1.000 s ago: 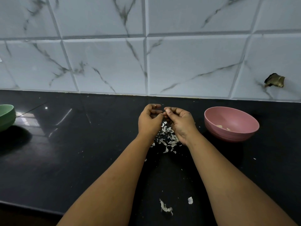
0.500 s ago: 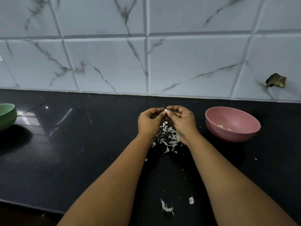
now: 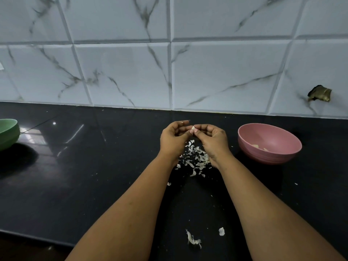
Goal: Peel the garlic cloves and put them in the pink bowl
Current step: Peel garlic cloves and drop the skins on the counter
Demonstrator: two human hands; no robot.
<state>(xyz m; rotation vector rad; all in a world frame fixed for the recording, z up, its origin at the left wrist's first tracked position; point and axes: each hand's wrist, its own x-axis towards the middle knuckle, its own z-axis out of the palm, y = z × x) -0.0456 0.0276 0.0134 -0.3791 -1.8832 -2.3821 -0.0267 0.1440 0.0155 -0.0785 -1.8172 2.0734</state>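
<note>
A small pale garlic clove (image 3: 193, 127) is pinched between the fingertips of both hands, above the black counter. My left hand (image 3: 174, 137) curls its fingers toward the clove from the left, and a scrap of skin clings to one fingertip. My right hand (image 3: 211, 137) pinches the clove from the right. The pink bowl (image 3: 269, 154) stands on the counter to the right of my right hand, with a few pale peeled pieces (image 3: 259, 147) in its bottom. A heap of white garlic skins (image 3: 195, 157) lies on the counter under the hands.
A green bowl (image 3: 8, 133) sits at the far left edge of the black counter (image 3: 75, 176). Two loose skin scraps (image 3: 193, 240) lie near the counter's front edge. A tiled wall (image 3: 169, 72) stands close behind, with a broken hole (image 3: 319, 93) at the right.
The hands stay together over the skin heap. The fingers have shifted so that the pale clove tip now shows between the fingertips; a second ago it was hidden.
</note>
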